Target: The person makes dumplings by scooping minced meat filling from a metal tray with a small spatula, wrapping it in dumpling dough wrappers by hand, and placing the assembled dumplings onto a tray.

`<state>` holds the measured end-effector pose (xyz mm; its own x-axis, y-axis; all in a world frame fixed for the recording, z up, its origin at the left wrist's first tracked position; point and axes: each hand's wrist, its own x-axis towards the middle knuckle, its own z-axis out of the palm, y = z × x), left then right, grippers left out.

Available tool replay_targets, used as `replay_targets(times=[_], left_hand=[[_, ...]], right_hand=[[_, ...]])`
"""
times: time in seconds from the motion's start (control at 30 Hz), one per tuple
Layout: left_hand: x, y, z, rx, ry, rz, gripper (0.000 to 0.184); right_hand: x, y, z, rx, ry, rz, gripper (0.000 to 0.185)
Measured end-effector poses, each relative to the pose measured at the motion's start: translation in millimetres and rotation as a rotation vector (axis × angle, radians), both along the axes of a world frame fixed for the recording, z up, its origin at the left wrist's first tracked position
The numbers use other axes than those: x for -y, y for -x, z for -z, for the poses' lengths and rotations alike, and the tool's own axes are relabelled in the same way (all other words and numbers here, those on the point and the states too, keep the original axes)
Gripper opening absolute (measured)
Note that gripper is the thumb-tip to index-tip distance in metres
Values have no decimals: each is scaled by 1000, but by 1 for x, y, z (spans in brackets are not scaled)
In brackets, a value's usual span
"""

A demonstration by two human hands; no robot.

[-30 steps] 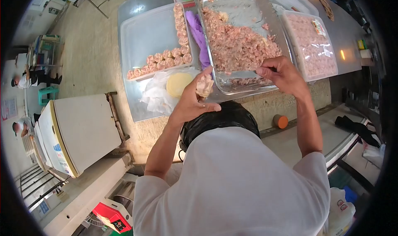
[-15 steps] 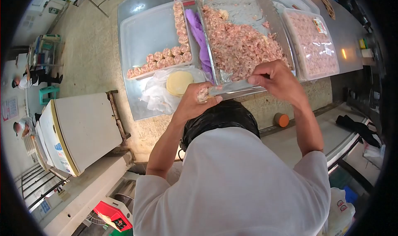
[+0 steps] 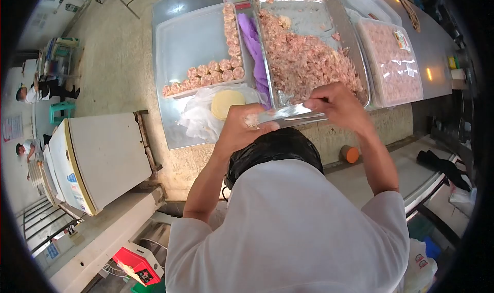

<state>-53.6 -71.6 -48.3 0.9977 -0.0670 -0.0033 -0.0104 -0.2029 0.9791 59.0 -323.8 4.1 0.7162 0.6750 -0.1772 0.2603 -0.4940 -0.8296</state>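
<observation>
My left hand is curled around a dumpling with pale meat filling at its open top. In my right hand is a flat metal spatula, its blade reaching across to the dumpling. Beyond the blade lies a deep metal tray partly filled with minced meat. A stack of round yellowish wrappers rests on a white plastic bag beside my left hand. Several shaped dumplings line two edges of a clear plastic tray.
A purple cloth lies between the two trays. To the right sits a lidded box of dumplings. A white chest stands left of the table, with two people farther back. An orange round object is below the table edge.
The spatula blade has tilted and now catches the light. My right hand has shifted slightly down and left. The table and trays appear slightly farther right in view.
</observation>
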Motion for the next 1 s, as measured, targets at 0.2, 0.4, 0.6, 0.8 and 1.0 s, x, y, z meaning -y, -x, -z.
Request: replay_targets(times=[0.2,0.4,0.6,0.8,1.0], left_hand=[[-7,-2,3,-21,149,61,50],[-12,2,13,104,1,-41,30],[-15,5,20,56,12,-31,23],[-29,11,17,152,-96,-68,20],[-39,16,24,147,-52,-72,20]], right_hand=[[2,-14,-12,-6,106,20,29],[-23,-5,2,98,83,-134,28],[-43,5,-17,87,-23,-55,20],[-51,-2,-22,45,77,-66,18],[-60,1,-4,145,111,-107,21]])
